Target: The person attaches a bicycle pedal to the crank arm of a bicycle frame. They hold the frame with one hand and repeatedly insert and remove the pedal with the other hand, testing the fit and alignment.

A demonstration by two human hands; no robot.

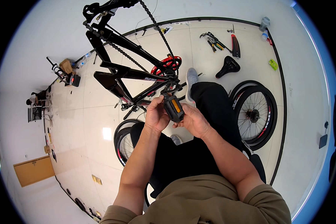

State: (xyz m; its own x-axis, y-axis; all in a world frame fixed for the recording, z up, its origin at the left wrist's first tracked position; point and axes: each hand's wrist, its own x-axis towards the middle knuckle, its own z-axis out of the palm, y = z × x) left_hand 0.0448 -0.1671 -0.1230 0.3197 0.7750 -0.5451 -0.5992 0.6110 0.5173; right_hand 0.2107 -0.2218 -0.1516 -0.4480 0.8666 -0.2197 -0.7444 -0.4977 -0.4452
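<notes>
Between my two hands is a black bicycle pedal (172,109) with an orange reflector. My left hand (156,115) grips its left side, and my right hand (193,120) has its fingers closed on the right side. The pedal sits at the end of a black crank arm by the bicycle frame (138,74); whether its axle is threaded in is hidden. Just beyond the pedal is the red chainring (156,70). A chain (127,57) runs from it along the frame, which stands with no wheels on it.
At my right lie bicycle wheels (256,114), with another wheel (124,143) at my left. A black saddle (228,67), a red-black mudguard (235,46) and hand tools (214,41) are on the floor ahead. A cardboard box (66,66) stands near the left wall.
</notes>
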